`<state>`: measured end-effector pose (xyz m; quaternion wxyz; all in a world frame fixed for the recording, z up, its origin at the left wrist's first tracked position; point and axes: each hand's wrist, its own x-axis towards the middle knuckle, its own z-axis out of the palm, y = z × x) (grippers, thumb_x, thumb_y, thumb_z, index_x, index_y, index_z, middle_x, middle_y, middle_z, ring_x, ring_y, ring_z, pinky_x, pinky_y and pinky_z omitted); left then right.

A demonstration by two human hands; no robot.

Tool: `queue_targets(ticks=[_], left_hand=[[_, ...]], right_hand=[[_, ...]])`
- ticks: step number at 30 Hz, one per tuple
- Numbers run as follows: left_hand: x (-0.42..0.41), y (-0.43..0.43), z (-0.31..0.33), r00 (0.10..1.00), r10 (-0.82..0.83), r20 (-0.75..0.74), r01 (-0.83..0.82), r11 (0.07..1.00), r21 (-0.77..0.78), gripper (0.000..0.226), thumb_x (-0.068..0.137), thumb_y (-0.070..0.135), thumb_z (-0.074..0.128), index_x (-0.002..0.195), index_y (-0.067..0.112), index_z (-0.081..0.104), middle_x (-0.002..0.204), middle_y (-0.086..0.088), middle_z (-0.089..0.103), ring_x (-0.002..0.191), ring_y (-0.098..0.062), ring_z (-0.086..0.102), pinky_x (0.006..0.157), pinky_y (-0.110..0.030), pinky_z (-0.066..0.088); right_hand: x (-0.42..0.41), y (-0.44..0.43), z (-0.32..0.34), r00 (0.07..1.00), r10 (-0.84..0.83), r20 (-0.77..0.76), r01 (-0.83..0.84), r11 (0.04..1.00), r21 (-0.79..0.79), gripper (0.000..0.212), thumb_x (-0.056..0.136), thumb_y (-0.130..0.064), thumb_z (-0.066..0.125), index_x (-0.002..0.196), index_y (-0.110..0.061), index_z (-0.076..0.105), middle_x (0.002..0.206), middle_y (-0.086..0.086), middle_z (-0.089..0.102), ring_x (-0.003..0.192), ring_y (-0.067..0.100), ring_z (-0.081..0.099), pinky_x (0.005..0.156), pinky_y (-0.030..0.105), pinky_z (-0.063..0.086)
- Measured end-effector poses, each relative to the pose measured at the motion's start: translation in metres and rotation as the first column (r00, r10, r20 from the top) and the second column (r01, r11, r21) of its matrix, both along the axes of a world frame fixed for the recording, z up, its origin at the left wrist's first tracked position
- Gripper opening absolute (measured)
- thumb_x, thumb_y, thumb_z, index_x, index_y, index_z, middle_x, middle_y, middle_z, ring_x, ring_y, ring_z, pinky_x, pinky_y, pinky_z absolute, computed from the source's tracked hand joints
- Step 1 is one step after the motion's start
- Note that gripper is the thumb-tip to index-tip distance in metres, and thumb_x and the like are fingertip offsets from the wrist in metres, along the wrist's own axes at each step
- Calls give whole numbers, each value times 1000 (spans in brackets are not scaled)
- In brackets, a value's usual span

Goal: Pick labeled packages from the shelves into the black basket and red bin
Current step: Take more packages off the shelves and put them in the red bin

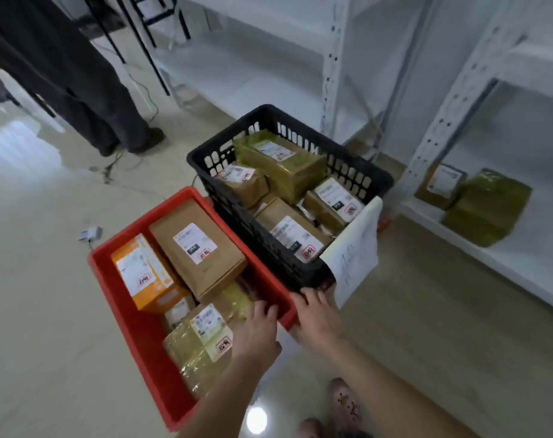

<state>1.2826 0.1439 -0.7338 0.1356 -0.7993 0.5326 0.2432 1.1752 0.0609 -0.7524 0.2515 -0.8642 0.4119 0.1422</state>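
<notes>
**Desk:** Where do the two containers sit?

**Me:** Both are on the floor, side against side. I have the bin nearer and to the left. The basket is further off to the right, close to the shelf.

**Desk:** What's in them?

**Me:** The bin holds a brown box, an orange box beside it, and a taped package at the near end. Each has a white label facing up. The basket is packed with labelled packages, at least four, with the biggest at the far end. A white sheet hangs on its near-right side.

**Desk:** Anything on the shelf?

**Me:** Two parcels on the bottom board, touching each other. The rear one shows a label.

**Desk:** And the grips?

**Me:** The left grip is clamped on the bin's near-right rim. Its fingers are bent over the edge and down inside, right by the taped package. The right grip is just beside it, with its fingers lying on the basket's near corner. That patch is blurred, so I cannot tell whether it is clamped there or only resting.

**Desk:** Anyone else around?

**Me:** Dark trouser legs stand at the far left, with cables on the floor by the shoes. The wearer's slippers show at the bottom edge.
</notes>
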Motion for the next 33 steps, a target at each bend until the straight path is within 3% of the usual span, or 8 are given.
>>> queue_targets(ticks=[4,10,19,28,33], left_hand=[[-55,-30,2,990,-137,-35,135,990,-38,64,84,28,57,142,21,31,138,-3,32,123,-24,39,93,-35,42],[-142,-113,11,927,-371,-51,360,921,-149,66,82,22,60,141,21,30,144,-6,28,127,-26,36,96,-36,40],[-271,-246,17,827,-560,51,556,801,-222,71,82,28,66,141,17,27,140,-9,28,127,-27,36,94,-36,42],[-371,-351,-15,844,-535,16,523,817,-245,67,84,34,65,139,17,30,137,-8,32,125,-26,41,93,-39,45],[-367,-399,-41,901,-432,-45,408,876,-257,59,88,36,61,136,15,34,136,-9,35,123,-26,43,93,-40,47]], right_hand=[[-71,-17,10,984,-173,-37,172,985,-27,64,90,-20,55,146,-27,25,147,2,28,132,24,30,102,35,36],[-178,-68,23,905,-408,-120,392,910,-137,66,91,-24,53,149,-26,21,146,5,31,132,25,33,103,37,33],[-317,-165,18,783,-618,-66,600,779,-182,65,90,-24,56,146,-26,25,148,3,27,134,24,31,104,36,35],[-418,-254,-9,755,-654,-49,638,750,-178,63,89,-16,50,147,-21,24,150,7,24,132,28,31,101,37,37],[-419,-300,-37,583,-811,49,811,585,22,63,90,-25,56,146,-22,26,146,8,29,129,29,36,97,39,40]])
